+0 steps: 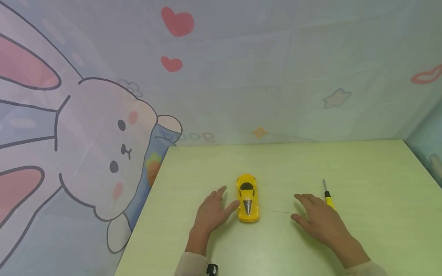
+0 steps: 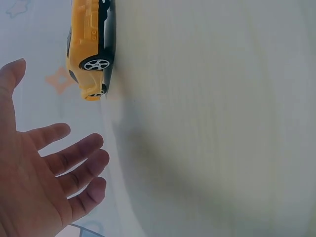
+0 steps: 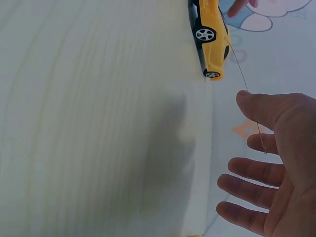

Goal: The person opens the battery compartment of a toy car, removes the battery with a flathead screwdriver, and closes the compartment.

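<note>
A yellow toy car (image 1: 247, 214) sits on its wheels on the table between the two hands. My left hand (image 1: 211, 214) is beside it, fingers spread, its thumb tip overlapping the car's left edge in the head view. In the left wrist view that hand's fingers are loosely bent, with nothing in them. From the car's right side a thin wire (image 3: 240, 66) runs toward my right hand (image 1: 319, 222). That hand hovers with fingers apart; the wire passes behind its thumb in the right wrist view and ends near the index finger. Neither hand grips anything.
A screwdriver (image 1: 328, 200) with a yellow and black handle lies just past the right hand, its tip pointing to the back. Behind the pale green table (image 1: 276, 165) hangs a printed cloth (image 1: 241, 76) with a rabbit and hearts. A small black object (image 1: 212, 269) shows by the left sleeve.
</note>
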A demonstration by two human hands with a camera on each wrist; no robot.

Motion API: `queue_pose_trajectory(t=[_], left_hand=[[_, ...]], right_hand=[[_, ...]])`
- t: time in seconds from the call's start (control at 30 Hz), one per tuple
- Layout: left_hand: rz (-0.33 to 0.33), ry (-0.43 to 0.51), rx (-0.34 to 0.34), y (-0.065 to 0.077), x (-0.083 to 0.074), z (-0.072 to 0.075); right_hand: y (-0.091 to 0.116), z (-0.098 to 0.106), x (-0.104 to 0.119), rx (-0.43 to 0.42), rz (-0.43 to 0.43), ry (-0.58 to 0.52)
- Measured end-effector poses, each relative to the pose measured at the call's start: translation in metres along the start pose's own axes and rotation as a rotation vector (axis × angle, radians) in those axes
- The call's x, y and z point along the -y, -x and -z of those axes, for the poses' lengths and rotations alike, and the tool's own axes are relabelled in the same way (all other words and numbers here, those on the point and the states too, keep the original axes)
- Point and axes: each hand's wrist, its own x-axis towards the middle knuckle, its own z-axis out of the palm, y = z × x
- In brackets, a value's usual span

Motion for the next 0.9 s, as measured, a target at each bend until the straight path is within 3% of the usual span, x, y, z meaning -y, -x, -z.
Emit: queue_pose_trajectory(t=[0.33,0.9], left_hand=[[-0.026,0.044,-0.009,-0.005,-0.005,-0.005],[-0.010,0.105,0.015,-0.010,-0.012,-0.017]], right_hand=[[-0.009,-0.005,0.012,0.023,0.020,0.004],[-0.017,-0.009,0.026,0.120,0.002,-0.010]])
